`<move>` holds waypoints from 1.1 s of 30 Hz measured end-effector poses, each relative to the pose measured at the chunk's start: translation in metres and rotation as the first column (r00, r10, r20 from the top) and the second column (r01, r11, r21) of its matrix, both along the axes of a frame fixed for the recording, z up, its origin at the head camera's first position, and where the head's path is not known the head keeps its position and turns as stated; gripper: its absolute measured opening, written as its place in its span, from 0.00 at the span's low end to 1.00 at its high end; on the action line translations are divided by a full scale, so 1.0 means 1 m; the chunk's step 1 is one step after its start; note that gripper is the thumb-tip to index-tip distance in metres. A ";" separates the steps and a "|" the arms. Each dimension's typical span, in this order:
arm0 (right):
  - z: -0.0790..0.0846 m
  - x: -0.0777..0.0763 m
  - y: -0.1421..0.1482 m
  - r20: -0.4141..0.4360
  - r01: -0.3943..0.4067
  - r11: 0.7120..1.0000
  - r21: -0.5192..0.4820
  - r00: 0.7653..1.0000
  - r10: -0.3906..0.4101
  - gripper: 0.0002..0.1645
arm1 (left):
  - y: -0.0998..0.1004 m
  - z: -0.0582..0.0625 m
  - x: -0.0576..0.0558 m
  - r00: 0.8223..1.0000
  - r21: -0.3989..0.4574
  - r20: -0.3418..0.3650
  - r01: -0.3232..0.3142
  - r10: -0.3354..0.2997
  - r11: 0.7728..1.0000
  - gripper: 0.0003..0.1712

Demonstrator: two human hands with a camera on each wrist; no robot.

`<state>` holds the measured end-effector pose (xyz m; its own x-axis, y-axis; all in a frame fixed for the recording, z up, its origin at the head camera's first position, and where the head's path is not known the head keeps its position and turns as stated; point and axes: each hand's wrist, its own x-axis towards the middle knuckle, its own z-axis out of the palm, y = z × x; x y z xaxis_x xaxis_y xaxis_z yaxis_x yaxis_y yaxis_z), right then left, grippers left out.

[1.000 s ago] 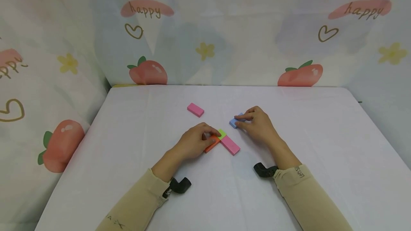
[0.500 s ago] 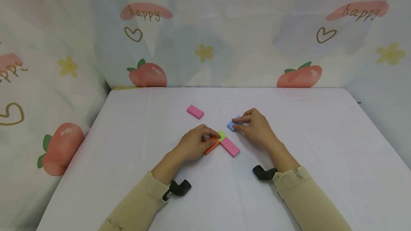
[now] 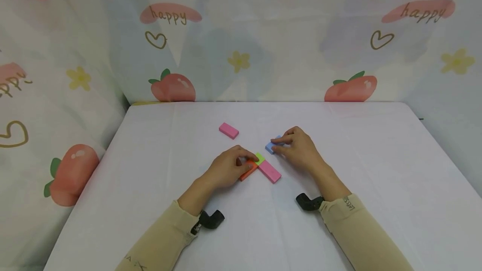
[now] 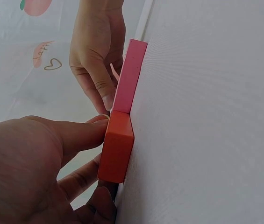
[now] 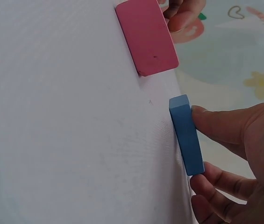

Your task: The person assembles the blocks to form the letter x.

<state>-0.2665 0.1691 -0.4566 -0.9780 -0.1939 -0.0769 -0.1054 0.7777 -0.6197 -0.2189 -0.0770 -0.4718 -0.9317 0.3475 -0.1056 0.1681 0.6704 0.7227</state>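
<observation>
In the head view my left hand [image 3: 228,166] holds an orange block [image 4: 116,151], the thumb on its top edge and other fingers along its far side. Its index fingertip rests by a lime green block [image 3: 260,158]. A pink block [image 3: 270,172] runs from the green one toward the lower right, its corner meeting the orange block, so the three form a bent shape. Just behind them, my right hand [image 3: 300,149] pinches a blue block [image 5: 186,136] between thumb and fingers. A gap separates the blue block from the near pink one in the right wrist view.
A second pink block [image 3: 229,131] lies alone farther back on the white table [image 3: 180,137]. Behind the table hangs a printed cloth [image 3: 278,66] with fruit, hearts and flowers. Each wrist carries a black camera mount [image 3: 211,219].
My right hand has shifted slightly left with the blue block, closer to the green one. The left hand stays on the orange block, and the other blocks keep their places.
</observation>
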 end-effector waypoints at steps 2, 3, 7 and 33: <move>0.000 0.000 -0.001 -0.001 0.001 1.000 0.001 1.000 -0.001 0.18 | 0.000 0.000 0.000 1.000 -0.002 -0.002 0.002 -0.002 1.000 0.12; 0.001 0.000 -0.001 -0.001 0.002 1.000 0.001 1.000 -0.002 0.18 | 0.000 0.000 0.000 1.000 -0.002 -0.004 0.002 -0.002 1.000 0.12; 0.001 0.000 -0.001 -0.006 -0.006 1.000 -0.003 1.000 0.006 0.17 | 0.000 0.001 -0.001 1.000 -0.002 -0.013 0.006 -0.006 1.000 0.12; 0.001 0.004 -0.004 0.001 -0.045 0.999 -0.011 0.999 0.045 0.17 | 0.001 0.001 0.001 1.000 0.008 0.001 -0.007 0.007 1.000 0.11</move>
<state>-0.2629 0.1649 -0.4556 -0.9682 -0.2386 -0.0756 -0.1397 0.7656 -0.6280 -0.2184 -0.0757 -0.4711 -0.9340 0.3420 -0.1036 0.1630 0.6657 0.7282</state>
